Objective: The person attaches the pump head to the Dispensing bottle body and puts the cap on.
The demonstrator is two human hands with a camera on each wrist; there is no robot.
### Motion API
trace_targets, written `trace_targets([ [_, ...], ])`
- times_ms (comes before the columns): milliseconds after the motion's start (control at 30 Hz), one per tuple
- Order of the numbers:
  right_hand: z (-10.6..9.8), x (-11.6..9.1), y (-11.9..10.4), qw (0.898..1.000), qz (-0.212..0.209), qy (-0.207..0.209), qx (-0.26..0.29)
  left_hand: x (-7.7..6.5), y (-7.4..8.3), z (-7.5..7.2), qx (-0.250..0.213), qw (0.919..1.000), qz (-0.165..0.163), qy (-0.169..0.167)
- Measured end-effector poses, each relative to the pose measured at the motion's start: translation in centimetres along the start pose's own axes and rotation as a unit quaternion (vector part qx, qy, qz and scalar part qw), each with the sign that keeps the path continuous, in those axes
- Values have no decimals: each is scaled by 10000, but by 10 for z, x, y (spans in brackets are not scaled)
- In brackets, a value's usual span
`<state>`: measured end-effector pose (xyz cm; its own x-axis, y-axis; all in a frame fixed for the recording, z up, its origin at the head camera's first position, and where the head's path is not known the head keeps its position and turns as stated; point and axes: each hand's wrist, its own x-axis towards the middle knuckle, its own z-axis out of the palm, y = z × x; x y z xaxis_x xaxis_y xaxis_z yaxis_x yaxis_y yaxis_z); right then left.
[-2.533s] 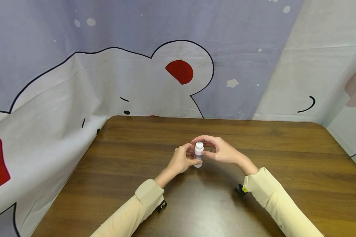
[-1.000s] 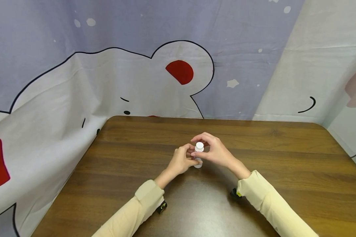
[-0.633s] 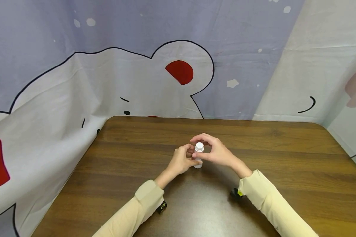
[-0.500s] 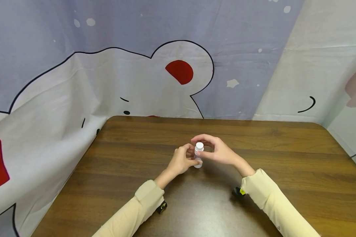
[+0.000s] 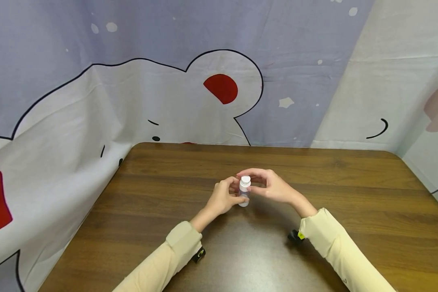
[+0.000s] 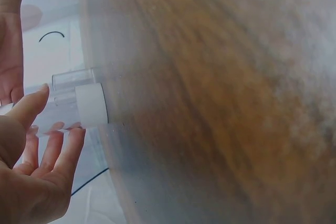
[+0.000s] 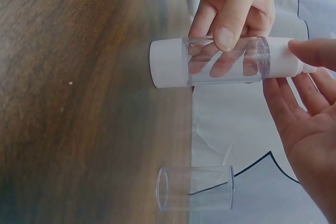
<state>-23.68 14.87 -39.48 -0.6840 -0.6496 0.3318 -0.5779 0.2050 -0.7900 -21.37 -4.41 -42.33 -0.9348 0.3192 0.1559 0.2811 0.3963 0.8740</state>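
A small pump bottle [image 5: 244,194] stands upright on the table, with a see-through body [image 7: 226,61] between a white base [image 7: 169,63] and a white collar [image 7: 281,56]. My left hand [image 5: 222,197] grips the see-through body, thumb on the near side and fingers behind. Up at the white collar, my right hand [image 5: 273,186] pinches it between thumb and fingers. The right wrist view shows a clear, hollow cap [image 7: 197,188] standing on the table beside the bottle, apart from both hands. In the left wrist view this clear cap [image 6: 73,78] shows partly behind the bottle.
The brown wooden table [image 5: 160,178] runs back to a hanging printed cloth [image 5: 149,93] along its far edge. A dark wrist device [image 5: 198,254] sits under the left sleeve, and another dark wrist device [image 5: 295,236] under the right.
My right thumb has swung from the bottle's front round to its right side, and the right wrist has shifted right. My left hand and the bottle keep their place.
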Motion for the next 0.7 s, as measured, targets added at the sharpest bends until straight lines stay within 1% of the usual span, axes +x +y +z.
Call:
trace_targets([
  [100, 0, 0, 0, 9999, 12, 84, -57, 0, 0, 0, -23, 10000, 4, 12],
  [367, 2, 0, -1, 9990, 276, 356, -45, 0, -1, 0, -42, 10000, 0, 2],
  [567, 6, 0, -4, 9976, 339, 581, -152, 0, -1, 0, -60, 10000, -38, -6],
  [700, 6, 0, -6, 9974, 347, 605, -182, 0, -1, 0, -34, 10000, -13, 3],
])
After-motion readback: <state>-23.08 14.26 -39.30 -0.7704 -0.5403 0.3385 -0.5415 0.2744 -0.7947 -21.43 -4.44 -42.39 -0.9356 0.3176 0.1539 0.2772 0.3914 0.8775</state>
